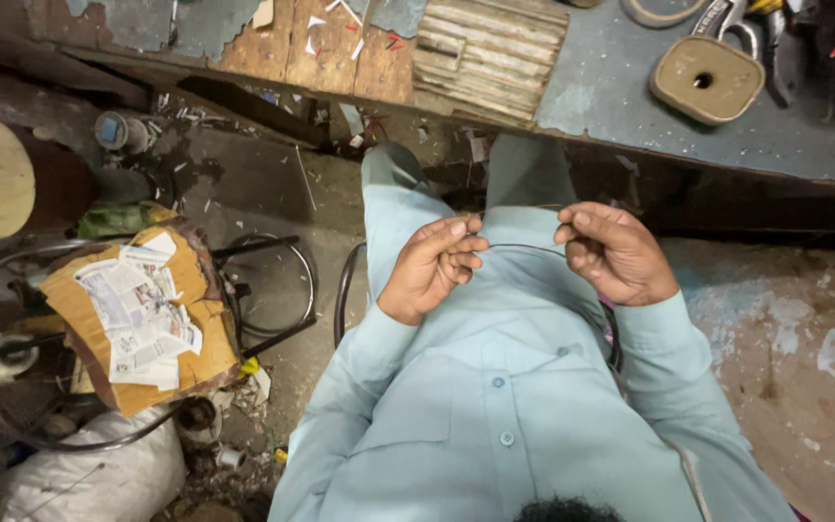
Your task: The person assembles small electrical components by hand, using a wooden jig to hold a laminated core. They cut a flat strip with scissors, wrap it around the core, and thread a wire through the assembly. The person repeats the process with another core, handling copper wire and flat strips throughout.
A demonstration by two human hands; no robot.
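Observation:
My left hand [434, 263] and my right hand [613, 251] are raised in front of my light blue shirt, above my lap. Between them runs a thin wire [519, 246], nearly horizontal. The fingers of each hand are pinched closed on one end of that wire. A darker cable loops down from the wire toward my right side [614, 338]. I sit facing a worn workbench [630, 87].
On the bench lie a ribbed wooden block [488, 53] and a tan flat part with a hole [706, 77] among tools. At my left stands a stool with torn cardboard and newspaper [137, 314], a metal ring frame [273, 280], a white sack [99, 478]. Stained floor at right.

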